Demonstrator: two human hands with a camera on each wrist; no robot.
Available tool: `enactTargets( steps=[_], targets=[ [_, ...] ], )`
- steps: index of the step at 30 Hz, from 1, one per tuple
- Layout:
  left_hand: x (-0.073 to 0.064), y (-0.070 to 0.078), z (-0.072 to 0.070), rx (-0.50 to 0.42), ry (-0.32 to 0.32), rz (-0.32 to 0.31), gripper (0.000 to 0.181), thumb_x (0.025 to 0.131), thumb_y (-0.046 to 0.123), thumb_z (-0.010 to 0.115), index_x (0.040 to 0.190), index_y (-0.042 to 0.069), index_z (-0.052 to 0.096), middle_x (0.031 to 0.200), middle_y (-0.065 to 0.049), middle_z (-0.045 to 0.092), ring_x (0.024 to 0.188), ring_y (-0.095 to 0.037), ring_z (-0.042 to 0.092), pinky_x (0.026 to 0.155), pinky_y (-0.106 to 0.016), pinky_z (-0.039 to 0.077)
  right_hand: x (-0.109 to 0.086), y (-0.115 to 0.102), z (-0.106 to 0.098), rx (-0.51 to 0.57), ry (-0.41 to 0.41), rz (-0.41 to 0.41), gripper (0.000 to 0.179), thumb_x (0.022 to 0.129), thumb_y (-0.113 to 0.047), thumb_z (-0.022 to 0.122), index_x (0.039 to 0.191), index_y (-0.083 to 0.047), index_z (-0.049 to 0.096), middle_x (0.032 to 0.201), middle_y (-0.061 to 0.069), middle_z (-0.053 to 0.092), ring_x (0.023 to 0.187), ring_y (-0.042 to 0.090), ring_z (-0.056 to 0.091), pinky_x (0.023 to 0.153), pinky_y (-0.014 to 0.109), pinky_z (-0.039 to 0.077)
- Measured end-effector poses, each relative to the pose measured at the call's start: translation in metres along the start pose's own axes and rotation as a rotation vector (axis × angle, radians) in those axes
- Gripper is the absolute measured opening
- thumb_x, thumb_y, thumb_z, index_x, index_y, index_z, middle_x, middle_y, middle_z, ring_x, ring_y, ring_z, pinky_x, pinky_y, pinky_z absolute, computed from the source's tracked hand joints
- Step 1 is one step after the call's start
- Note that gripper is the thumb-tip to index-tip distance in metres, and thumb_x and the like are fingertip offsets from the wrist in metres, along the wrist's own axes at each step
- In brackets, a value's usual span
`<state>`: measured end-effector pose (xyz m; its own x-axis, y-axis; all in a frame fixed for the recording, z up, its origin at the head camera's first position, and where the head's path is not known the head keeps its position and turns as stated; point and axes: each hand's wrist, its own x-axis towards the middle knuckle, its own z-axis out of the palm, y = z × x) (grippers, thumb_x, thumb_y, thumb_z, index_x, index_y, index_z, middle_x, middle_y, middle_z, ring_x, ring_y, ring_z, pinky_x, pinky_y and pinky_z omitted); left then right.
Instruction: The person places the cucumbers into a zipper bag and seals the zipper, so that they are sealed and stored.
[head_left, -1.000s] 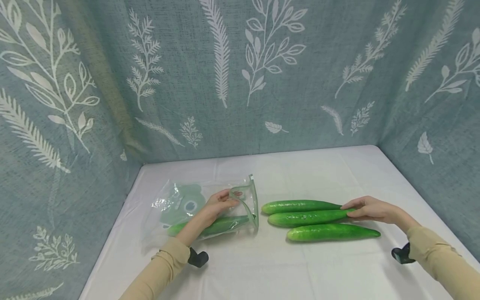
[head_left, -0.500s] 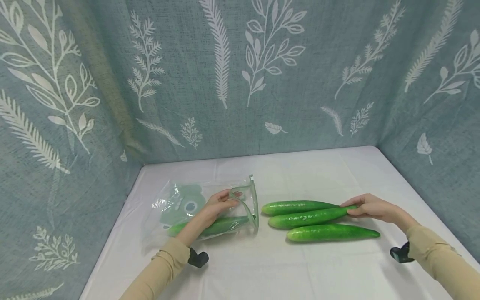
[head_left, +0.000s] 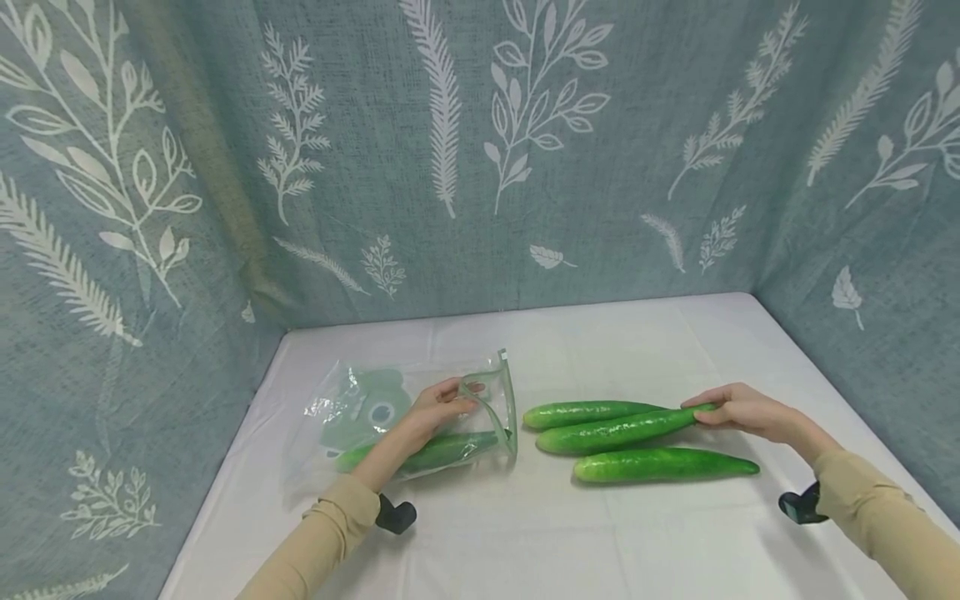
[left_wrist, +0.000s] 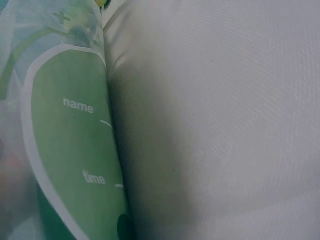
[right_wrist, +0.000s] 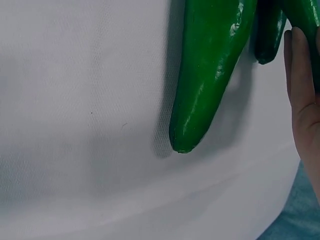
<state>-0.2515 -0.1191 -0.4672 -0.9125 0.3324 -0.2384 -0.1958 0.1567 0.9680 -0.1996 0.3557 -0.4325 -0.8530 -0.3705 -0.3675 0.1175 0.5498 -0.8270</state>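
Observation:
In the head view my left hand pinches the mouth of a clear zip bag with a green print, keeping its opening apart. Inside the bag lies one cucumber. The left wrist view shows the bag's green label reading "name" and "time"; the fingers are largely outside that view. My right hand grips the thin end of the middle cucumber, which is tilted up at that end. Behind it lies another cucumber, partly hidden. A third cucumber rests in front, apart from the hand.
A white cloth covers the table. Blue-green curtains with white leaf prints stand at the back and both sides. A dark wrist mount sits below the left sleeve, and another mount below the right.
My right hand has raised the thin end of the middle cucumber slightly, so it slants up across the back one. The left hand and the bag have stayed in place.

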Motion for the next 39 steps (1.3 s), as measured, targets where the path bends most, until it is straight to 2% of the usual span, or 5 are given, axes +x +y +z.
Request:
enactTargets(
  steps=[9, 16, 23, 33, 39],
  targets=[
    [0.000, 0.002, 0.000, 0.000, -0.013, -0.002, 0.051, 0.084, 0.012, 0.069, 0.133, 0.009, 0.053, 0.135, -0.007, 0.057, 0.132, -0.026, 0.045, 0.117, -0.050, 0.021, -0.003, -0.006, -0.006, 0.023, -0.006, -0.010, 0.054, 0.093, -0.022, 0.059, 0.130, 0.015, 0.046, 0.119, 0.014, 0.063, 0.095, -0.002, 0.061, 0.090, 0.030, 0.054],
    [-0.001, 0.002, -0.002, 0.015, -0.040, 0.010, 0.050, 0.085, 0.013, 0.068, 0.133, 0.007, 0.053, 0.138, -0.008, 0.055, 0.133, -0.027, 0.045, 0.117, -0.051, 0.021, -0.004, -0.014, -0.009, 0.034, 0.008, 0.000, 0.055, 0.093, -0.022, 0.059, 0.132, 0.015, 0.045, 0.123, 0.015, 0.061, 0.096, -0.002, 0.060, 0.096, 0.038, 0.051],
    [-0.002, 0.005, -0.002, 0.027, -0.050, 0.018, 0.050, 0.086, 0.013, 0.067, 0.133, 0.005, 0.052, 0.140, -0.011, 0.052, 0.136, -0.029, 0.040, 0.117, -0.052, 0.020, -0.003, -0.022, -0.014, 0.063, 0.037, -0.002, 0.057, 0.094, -0.021, 0.058, 0.135, 0.014, 0.040, 0.124, 0.011, 0.060, 0.097, -0.006, 0.061, 0.100, 0.038, 0.049],
    [-0.004, 0.010, -0.002, 0.028, -0.039, 0.018, 0.051, 0.086, 0.013, 0.067, 0.134, 0.005, 0.051, 0.142, -0.012, 0.049, 0.142, -0.031, 0.030, 0.117, -0.053, 0.019, 0.001, -0.028, -0.014, 0.084, 0.071, -0.044, 0.058, 0.096, -0.022, 0.055, 0.137, 0.014, 0.036, 0.129, 0.019, 0.054, 0.098, -0.007, 0.060, 0.103, 0.040, 0.046],
    [-0.004, 0.011, -0.002, 0.027, -0.021, -0.010, 0.056, 0.084, 0.013, 0.068, 0.136, 0.005, 0.049, 0.146, -0.013, 0.044, 0.144, -0.033, 0.025, 0.117, -0.052, 0.020, 0.007, -0.031, -0.010, 0.101, 0.122, -0.051, 0.060, 0.097, -0.024, 0.053, 0.139, 0.013, 0.034, 0.140, 0.031, 0.039, 0.100, -0.010, 0.056, 0.104, 0.037, 0.044]
  ],
)
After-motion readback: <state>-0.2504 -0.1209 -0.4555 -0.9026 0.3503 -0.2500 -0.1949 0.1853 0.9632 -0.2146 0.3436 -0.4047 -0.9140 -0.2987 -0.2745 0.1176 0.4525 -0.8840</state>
